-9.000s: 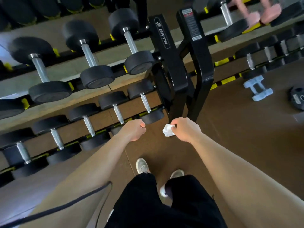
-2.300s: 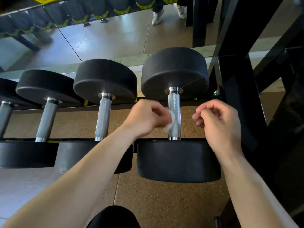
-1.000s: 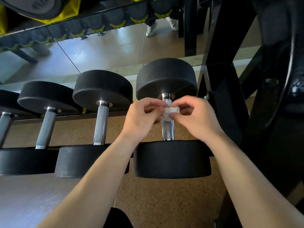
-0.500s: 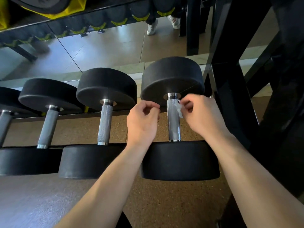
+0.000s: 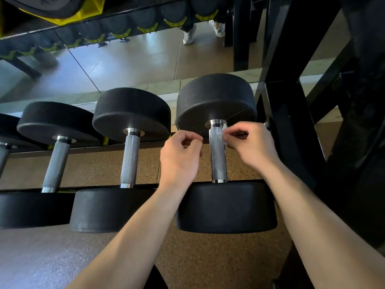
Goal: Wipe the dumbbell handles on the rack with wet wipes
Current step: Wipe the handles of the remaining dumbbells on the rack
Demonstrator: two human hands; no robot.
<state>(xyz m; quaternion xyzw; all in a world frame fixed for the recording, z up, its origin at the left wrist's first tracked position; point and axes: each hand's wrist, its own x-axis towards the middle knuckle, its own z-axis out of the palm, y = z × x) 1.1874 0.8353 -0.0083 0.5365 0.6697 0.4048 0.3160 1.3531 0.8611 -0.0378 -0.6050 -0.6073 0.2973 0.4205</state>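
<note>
Right hand (image 5: pixel 251 142) pinches a small wet wipe (image 5: pixel 222 133) against the far end of the rightmost dumbbell handle (image 5: pixel 217 157), on its 3 o'clock side, just under the collar. Left hand (image 5: pixel 181 157) sits at the handle's 9 o'clock, fingers clenched, nothing visible in it; contact with the bar unclear. Rack upright (image 5: pixel 291 126) stands close at 3 o'clock of the right hand.

Step in hand, as I read it: wiping this handle, at its far end. The next move wants the wipe wrapped round the knurling and drawn toward 6 o'clock to the near collar, then on to the neighbouring handle (image 5: pixel 129 159) at 9 o'clock.
</note>
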